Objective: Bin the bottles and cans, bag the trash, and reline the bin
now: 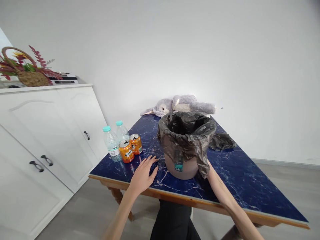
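Observation:
A brownish trash bin (183, 167) stands upright on the table, lined with a black plastic bag (180, 141) folded over its rim. My left hand (143, 175) lies open on the tabletop to the left of the bin, fingers apart and holding nothing. Along the bin's right side reaches my right hand (210, 166); the bag and bin hide its fingers, so its grip does not show. Left of my left hand, two orange Mirinda cans, a nearer can (126, 152) and a farther can (136, 144), stand beside two clear water bottles (112, 143) with teal caps.
A grey plush toy (185, 103) lies at the table's far end. Right of the bin is a crumpled black plastic bag (222, 141). The blue marbled table (252, 183) has a wooden edge. On the left, a white cabinet (50, 126) carries a flower basket (33, 78).

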Demonstrator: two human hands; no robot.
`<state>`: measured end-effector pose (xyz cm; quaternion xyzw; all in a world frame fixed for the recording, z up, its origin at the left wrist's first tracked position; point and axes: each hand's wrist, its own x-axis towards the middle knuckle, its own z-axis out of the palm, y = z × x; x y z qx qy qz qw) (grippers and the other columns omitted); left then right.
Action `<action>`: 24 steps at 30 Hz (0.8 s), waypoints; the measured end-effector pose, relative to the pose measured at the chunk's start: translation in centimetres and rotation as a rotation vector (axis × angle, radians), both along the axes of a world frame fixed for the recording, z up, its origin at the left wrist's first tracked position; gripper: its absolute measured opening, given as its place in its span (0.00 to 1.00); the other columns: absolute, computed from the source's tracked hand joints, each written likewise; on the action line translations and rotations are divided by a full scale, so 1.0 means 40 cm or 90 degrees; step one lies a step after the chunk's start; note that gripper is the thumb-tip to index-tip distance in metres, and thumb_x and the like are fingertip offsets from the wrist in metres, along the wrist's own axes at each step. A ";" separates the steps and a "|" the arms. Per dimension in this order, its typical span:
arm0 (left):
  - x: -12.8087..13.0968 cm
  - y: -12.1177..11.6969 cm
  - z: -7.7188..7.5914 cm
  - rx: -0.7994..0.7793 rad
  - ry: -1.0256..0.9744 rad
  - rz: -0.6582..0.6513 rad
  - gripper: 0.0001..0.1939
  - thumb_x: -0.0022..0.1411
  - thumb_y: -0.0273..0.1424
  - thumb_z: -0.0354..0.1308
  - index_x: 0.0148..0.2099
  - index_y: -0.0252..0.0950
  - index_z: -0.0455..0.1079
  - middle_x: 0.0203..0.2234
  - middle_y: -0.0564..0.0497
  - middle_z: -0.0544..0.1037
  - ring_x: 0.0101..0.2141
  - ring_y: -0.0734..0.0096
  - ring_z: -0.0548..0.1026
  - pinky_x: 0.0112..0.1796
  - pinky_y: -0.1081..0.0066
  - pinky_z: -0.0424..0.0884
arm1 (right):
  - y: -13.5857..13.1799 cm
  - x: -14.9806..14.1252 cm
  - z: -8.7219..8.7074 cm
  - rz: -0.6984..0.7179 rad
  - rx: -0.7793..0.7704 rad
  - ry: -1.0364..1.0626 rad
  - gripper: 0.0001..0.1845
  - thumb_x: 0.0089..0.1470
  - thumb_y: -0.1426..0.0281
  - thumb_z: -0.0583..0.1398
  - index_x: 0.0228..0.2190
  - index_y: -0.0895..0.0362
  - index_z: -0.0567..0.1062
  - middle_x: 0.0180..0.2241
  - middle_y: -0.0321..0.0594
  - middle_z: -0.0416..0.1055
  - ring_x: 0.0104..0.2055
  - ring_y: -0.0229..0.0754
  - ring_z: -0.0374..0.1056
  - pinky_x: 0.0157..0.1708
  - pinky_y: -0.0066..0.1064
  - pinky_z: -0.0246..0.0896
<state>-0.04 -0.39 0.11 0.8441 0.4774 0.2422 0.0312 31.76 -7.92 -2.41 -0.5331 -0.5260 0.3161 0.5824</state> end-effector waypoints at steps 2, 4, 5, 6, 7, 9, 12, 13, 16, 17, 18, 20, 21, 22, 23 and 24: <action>0.001 -0.002 0.001 0.000 -0.008 0.001 0.20 0.78 0.40 0.49 0.66 0.42 0.68 0.67 0.46 0.73 0.69 0.53 0.67 0.70 0.47 0.62 | -0.010 -0.011 0.027 0.012 -0.038 0.062 0.37 0.69 0.43 0.51 0.70 0.46 0.67 0.71 0.39 0.64 0.75 0.52 0.55 0.71 0.48 0.58; 0.002 -0.011 0.005 0.009 -0.034 -0.004 0.19 0.79 0.39 0.49 0.65 0.42 0.68 0.66 0.45 0.75 0.67 0.53 0.70 0.68 0.49 0.66 | -0.013 -0.015 0.042 -0.026 -0.053 0.111 0.37 0.67 0.42 0.53 0.67 0.48 0.72 0.69 0.41 0.67 0.74 0.55 0.59 0.69 0.47 0.64; 0.002 -0.018 0.008 0.018 -0.054 -0.012 0.18 0.79 0.39 0.49 0.64 0.43 0.68 0.64 0.45 0.76 0.66 0.54 0.72 0.67 0.50 0.68 | -0.012 -0.016 0.044 -0.054 -0.055 0.124 0.36 0.66 0.41 0.54 0.64 0.49 0.74 0.68 0.42 0.69 0.72 0.57 0.61 0.66 0.46 0.67; 0.001 -0.028 0.014 0.032 -0.078 -0.021 0.17 0.79 0.38 0.48 0.63 0.43 0.69 0.62 0.45 0.77 0.64 0.55 0.74 0.65 0.52 0.69 | -0.011 -0.015 0.043 -0.081 -0.057 0.130 0.35 0.64 0.41 0.56 0.61 0.50 0.77 0.66 0.44 0.72 0.70 0.58 0.64 0.64 0.45 0.69; -0.003 -0.039 0.024 0.054 -0.102 -0.028 0.16 0.79 0.37 0.48 0.61 0.44 0.70 0.59 0.45 0.78 0.61 0.57 0.76 0.64 0.54 0.71 | -0.009 -0.013 0.039 -0.102 -0.061 0.131 0.35 0.63 0.41 0.57 0.58 0.51 0.78 0.63 0.45 0.74 0.68 0.59 0.67 0.62 0.45 0.71; -0.019 -0.058 0.059 0.131 -0.151 -0.016 0.13 0.79 0.35 0.48 0.57 0.44 0.71 0.52 0.44 0.79 0.55 0.58 0.78 0.59 0.57 0.74 | -0.004 -0.009 0.028 -0.130 -0.064 0.122 0.34 0.62 0.41 0.58 0.56 0.52 0.77 0.59 0.46 0.77 0.64 0.58 0.70 0.59 0.43 0.73; -0.069 -0.056 0.153 0.339 -0.222 0.108 0.08 0.76 0.36 0.54 0.51 0.41 0.71 0.45 0.43 0.76 0.51 0.56 0.77 0.54 0.56 0.75 | 0.003 -0.004 0.007 -0.145 -0.059 0.092 0.34 0.62 0.41 0.58 0.55 0.53 0.75 0.56 0.47 0.78 0.62 0.57 0.72 0.59 0.43 0.71; -0.093 -0.043 0.193 0.409 -0.243 0.168 0.09 0.74 0.37 0.56 0.51 0.40 0.70 0.46 0.42 0.74 0.52 0.54 0.75 0.55 0.54 0.74 | 0.005 -0.003 0.001 -0.146 -0.053 0.084 0.33 0.62 0.41 0.58 0.54 0.53 0.75 0.55 0.48 0.78 0.61 0.56 0.72 0.59 0.43 0.70; -0.173 0.021 0.312 0.492 -0.256 0.303 0.19 0.71 0.40 0.59 0.59 0.37 0.68 0.56 0.37 0.68 0.61 0.49 0.68 0.60 0.51 0.68 | 0.011 -0.002 -0.013 -0.142 -0.031 0.071 0.31 0.63 0.42 0.58 0.53 0.52 0.75 0.54 0.47 0.79 0.60 0.55 0.73 0.58 0.42 0.70; -0.199 0.045 0.344 0.479 -0.236 0.334 0.22 0.70 0.42 0.59 0.61 0.37 0.67 0.58 0.36 0.68 0.63 0.48 0.66 0.63 0.49 0.64 | 0.012 -0.003 -0.017 -0.140 -0.025 0.069 0.30 0.63 0.43 0.59 0.53 0.52 0.75 0.53 0.47 0.79 0.59 0.55 0.73 0.57 0.42 0.70; -0.221 0.069 0.370 0.446 -0.212 0.361 0.25 0.69 0.43 0.59 0.63 0.37 0.67 0.60 0.36 0.68 0.64 0.46 0.65 0.65 0.46 0.61 | 0.014 -0.003 -0.019 -0.138 -0.021 0.067 0.29 0.64 0.43 0.59 0.53 0.52 0.75 0.53 0.47 0.79 0.59 0.54 0.74 0.57 0.42 0.71; -0.256 0.108 0.402 0.355 -0.163 0.411 0.30 0.68 0.47 0.60 0.65 0.38 0.67 0.63 0.36 0.68 0.65 0.41 0.63 0.65 0.42 0.57 | 0.017 -0.003 -0.023 -0.131 -0.014 0.065 0.28 0.64 0.44 0.59 0.52 0.52 0.75 0.54 0.47 0.79 0.59 0.54 0.74 0.57 0.42 0.71; -0.268 0.123 0.410 0.309 -0.143 0.431 0.31 0.67 0.49 0.60 0.66 0.39 0.67 0.64 0.36 0.69 0.66 0.38 0.63 0.65 0.40 0.57 | 0.019 -0.004 -0.025 -0.128 -0.012 0.065 0.28 0.64 0.44 0.59 0.52 0.52 0.75 0.54 0.47 0.79 0.59 0.54 0.74 0.57 0.42 0.71; -0.276 0.134 0.413 0.271 -0.125 0.445 0.31 0.67 0.50 0.60 0.65 0.40 0.68 0.65 0.36 0.70 0.66 0.36 0.62 0.64 0.38 0.57 | 0.021 -0.004 -0.027 -0.127 -0.010 0.066 0.28 0.64 0.44 0.59 0.52 0.52 0.75 0.53 0.48 0.79 0.59 0.54 0.74 0.57 0.43 0.72; -0.281 0.142 0.414 0.241 -0.110 0.455 0.30 0.67 0.50 0.59 0.64 0.40 0.70 0.64 0.37 0.72 0.66 0.35 0.62 0.64 0.37 0.57 | 0.022 -0.004 -0.028 -0.126 -0.010 0.067 0.28 0.64 0.44 0.59 0.52 0.52 0.75 0.53 0.48 0.79 0.59 0.55 0.74 0.57 0.44 0.72; -0.285 0.148 0.414 0.217 -0.097 0.464 0.28 0.67 0.50 0.58 0.62 0.39 0.72 0.63 0.37 0.74 0.66 0.34 0.63 0.64 0.36 0.57 | 0.024 -0.005 -0.030 -0.125 -0.010 0.068 0.28 0.63 0.44 0.59 0.52 0.52 0.75 0.53 0.48 0.79 0.59 0.55 0.74 0.57 0.44 0.72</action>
